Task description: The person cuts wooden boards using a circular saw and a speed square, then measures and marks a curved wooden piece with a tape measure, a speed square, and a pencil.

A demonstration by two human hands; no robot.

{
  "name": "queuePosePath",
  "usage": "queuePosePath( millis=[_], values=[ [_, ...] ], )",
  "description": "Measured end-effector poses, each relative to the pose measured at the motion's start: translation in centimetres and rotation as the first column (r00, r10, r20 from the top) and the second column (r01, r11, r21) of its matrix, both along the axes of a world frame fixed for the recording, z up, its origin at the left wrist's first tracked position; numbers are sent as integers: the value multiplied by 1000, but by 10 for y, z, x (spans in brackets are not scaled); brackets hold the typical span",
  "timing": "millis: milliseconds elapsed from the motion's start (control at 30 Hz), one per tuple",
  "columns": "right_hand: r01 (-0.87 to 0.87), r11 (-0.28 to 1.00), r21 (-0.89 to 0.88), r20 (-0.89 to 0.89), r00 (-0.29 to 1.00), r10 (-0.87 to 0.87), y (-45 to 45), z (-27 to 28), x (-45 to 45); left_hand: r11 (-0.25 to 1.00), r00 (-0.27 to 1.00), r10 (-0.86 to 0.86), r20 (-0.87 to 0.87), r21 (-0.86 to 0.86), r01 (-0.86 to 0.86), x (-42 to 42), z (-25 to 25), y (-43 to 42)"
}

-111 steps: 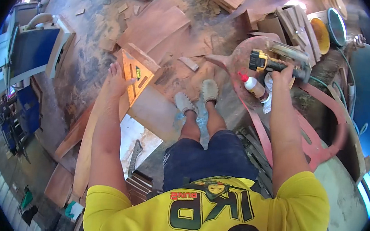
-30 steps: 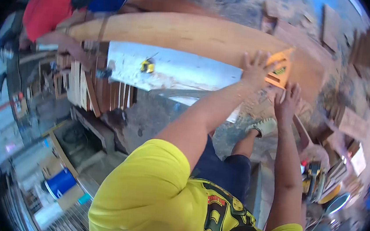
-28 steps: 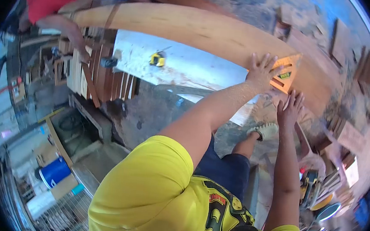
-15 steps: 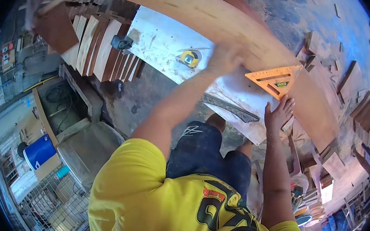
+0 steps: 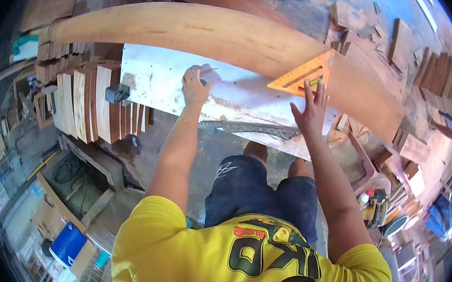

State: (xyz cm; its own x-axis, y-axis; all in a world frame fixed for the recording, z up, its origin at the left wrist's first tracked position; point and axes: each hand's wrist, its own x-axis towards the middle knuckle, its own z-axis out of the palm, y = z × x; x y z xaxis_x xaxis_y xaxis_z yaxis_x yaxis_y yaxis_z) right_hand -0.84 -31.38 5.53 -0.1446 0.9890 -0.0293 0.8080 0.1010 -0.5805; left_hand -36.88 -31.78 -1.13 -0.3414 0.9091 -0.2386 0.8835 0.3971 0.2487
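My left hand [image 5: 195, 89] is closed over the white board [image 5: 151, 75], its fingers round the tape measure, which it almost wholly hides; a dark bit shows at the fingertips. My right hand [image 5: 312, 112] has its fingers spread, the fingertips at the lower right edge of the orange triangular square [image 5: 302, 77]. That square lies across the near edge of the long curved wooden plank [image 5: 209, 29], partly overhanging the white board. A dark patterned curved piece [image 5: 251, 128] lies along the board's near edge.
Stacked wooden boards [image 5: 84, 102] stand at the left, beside a dark block [image 5: 117, 93]. More stacked wood [image 5: 441, 82] is at the right. A power tool [image 5: 375, 208] and a white bottle [image 5: 364, 196] sit lower right. A blue container [image 5: 68, 242] is lower left.
My left hand has moved from the plank to the tape measure and closed on it. My right hand has stayed near the square. The view has turned, and the co-worker's red clothing has left it.
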Motion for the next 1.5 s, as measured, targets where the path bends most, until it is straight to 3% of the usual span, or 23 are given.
queuePosePath(
  millis=[100,167,233,300,367,500,633,700,900,933,967,1033,1100,1133,1167,1233,1267,1333,1367,1400,1433,1467,1500],
  values=[
    [103,995,-13,216,971,-97,18,-24,2,999,997,47,-68,-13,-48,5,-1,-14],
    [-100,995,2,298,950,95,15,-39,9,998,993,52,-102,-27,-55,7,-1,-24],
    [-84,994,65,269,961,64,18,-35,14,996,987,65,-149,-51,-74,5,-4,-23],
    [-251,967,40,312,923,227,14,-32,15,1000,983,18,-183,1,-18,1,-9,-25],
    [-391,909,146,220,908,356,-6,-27,7,999,990,-41,-134,11,43,-8,-10,-24],
    [-609,792,-33,56,790,610,-54,17,-36,995,992,-98,-76,-1,98,-15,-1,-19],
    [-600,796,-82,24,797,603,-83,5,-88,990,992,-122,31,71,120,-33,-3,-9],
    [-554,825,-116,-22,831,555,-83,-4,-107,983,956,-143,256,149,107,-42,-3,-4],
    [-413,866,-281,-63,908,413,-61,-38,-130,995,861,-2,508,87,-50,6,75,-10],
    [-221,931,-290,-297,946,132,-57,-24,-129,1000,851,0,525,19,-11,18,88,-11],
    [-27,941,-336,-502,851,-154,-52,-11,-124,999,842,2,539,-47,27,32,97,-14],
    [-161,906,-392,-782,577,-236,-44,4,-109,980,773,-14,635,-143,135,64,104,-24],
    [-140,876,-462,-787,519,-333,-48,21,-84,954,706,-152,692,-84,287,106,100,-36],
    [-151,856,-494,-770,534,-350,-52,26,-67,924,671,-60,739,-212,317,144,124,-32],
    [-166,836,-523,-756,544,-365,-56,30,-52,914,641,-69,764,-209,348,165,118,-36],
    [9,788,-616,-728,376,-573,-68,29,-22,873,557,-36,829,-245,421,200,105,-40],
    [41,726,-687,-685,298,-665,-66,38,4,892,547,-115,829,-155,424,219,99,-45],
    [451,784,-426,-739,327,-590,-76,2,43,898,544,-206,813,-64,435,258,99,-51],
    [462,703,-540,-722,176,-670,-75,18,74,944,421,-1,907,-138,299,277,101,-50],
    [493,686,-535,-669,249,-700,-76,21,102,955,258,192,947,-241,174,295,105,-49],
    [441,711,-548,-621,355,-699,-83,24,126,953,279,185,942,-241,182,313,113,-47],
    [375,741,-557,-577,467,-670,-87,26,147,919,94,355,930,-366,145,332,123,-41],
    [354,750,-559,-596,457,-660,-92,26,160,864,-98,500,861,-488,123,347,127,-38]
  ],
)
